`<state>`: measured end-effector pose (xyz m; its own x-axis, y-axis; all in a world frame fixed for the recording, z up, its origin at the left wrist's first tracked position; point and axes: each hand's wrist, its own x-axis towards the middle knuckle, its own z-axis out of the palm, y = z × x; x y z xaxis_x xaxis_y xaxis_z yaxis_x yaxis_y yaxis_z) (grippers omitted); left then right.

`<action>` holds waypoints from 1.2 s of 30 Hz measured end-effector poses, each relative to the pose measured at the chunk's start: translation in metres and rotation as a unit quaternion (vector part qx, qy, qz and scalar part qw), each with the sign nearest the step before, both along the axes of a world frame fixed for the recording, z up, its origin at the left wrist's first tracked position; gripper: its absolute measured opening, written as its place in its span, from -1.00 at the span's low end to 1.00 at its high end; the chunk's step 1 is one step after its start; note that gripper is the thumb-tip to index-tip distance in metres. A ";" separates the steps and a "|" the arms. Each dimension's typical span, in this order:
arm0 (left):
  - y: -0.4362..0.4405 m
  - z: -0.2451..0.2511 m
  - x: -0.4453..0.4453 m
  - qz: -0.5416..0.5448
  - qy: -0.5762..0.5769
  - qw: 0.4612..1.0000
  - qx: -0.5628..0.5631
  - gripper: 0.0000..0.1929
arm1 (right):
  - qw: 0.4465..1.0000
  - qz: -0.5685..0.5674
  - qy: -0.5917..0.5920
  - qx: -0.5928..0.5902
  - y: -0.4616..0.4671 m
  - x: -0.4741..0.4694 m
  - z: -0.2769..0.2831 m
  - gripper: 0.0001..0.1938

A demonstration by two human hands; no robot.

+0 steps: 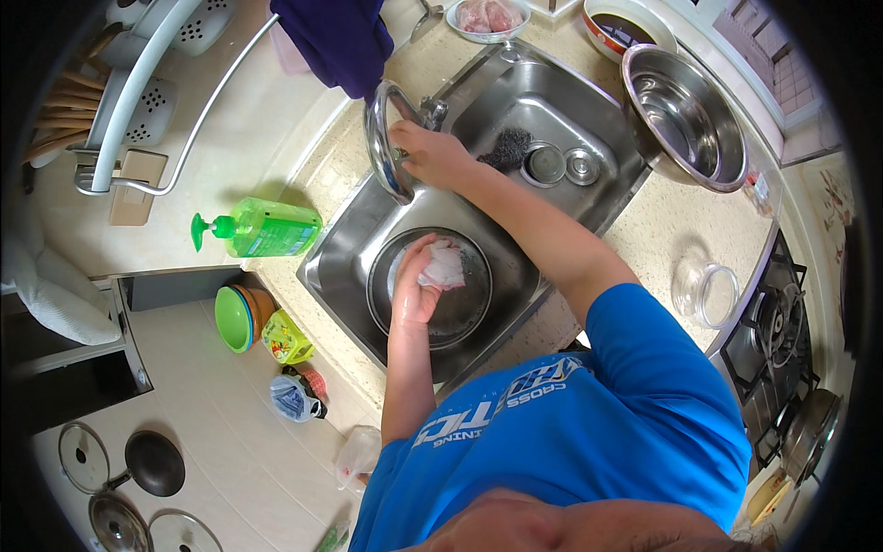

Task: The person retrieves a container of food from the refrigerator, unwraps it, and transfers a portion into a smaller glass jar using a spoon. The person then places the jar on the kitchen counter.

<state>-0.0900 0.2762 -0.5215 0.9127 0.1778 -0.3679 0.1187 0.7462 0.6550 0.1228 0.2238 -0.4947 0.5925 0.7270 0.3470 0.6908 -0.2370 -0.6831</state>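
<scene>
My left hand (414, 279) holds a folded white and pink cloth (443, 265) over a round, dark-bottomed metal pan or lid (469, 303), which lies in the near basin of the steel double sink (519, 272). Up at the curved chrome faucet (378, 134), the fingers of my right hand (429, 155) close around its neck; the exact contact is partly hidden. Beyond my right forearm, the other basin contains a dark scouring pad (509, 147) and small round metal pieces (581, 167).
A green soap pump bottle (276, 228) stands left of the sink. A large steel bowl (683, 117) rests at the right rim, near a glass jar (705, 294) and gas stove (776, 331). Behind are a bowl of raw meat (488, 36), a bowl of dark liquid (624, 27) and a hanging purple cloth (338, 41).
</scene>
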 end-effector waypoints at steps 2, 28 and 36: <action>0.000 0.000 0.000 0.006 0.021 1.000 0.013 -0.59 | 1.000 -0.004 0.009 0.030 -0.001 -0.002 -0.004 -0.53; -0.024 -0.007 0.076 0.185 0.013 0.981 -0.047 -0.45 | 0.875 -0.076 0.413 0.242 0.003 -0.065 -0.029 -0.73; 0.000 -0.002 0.071 0.222 0.061 0.969 0.095 -0.56 | 0.920 -0.054 0.301 0.245 0.010 -0.084 -0.052 -0.74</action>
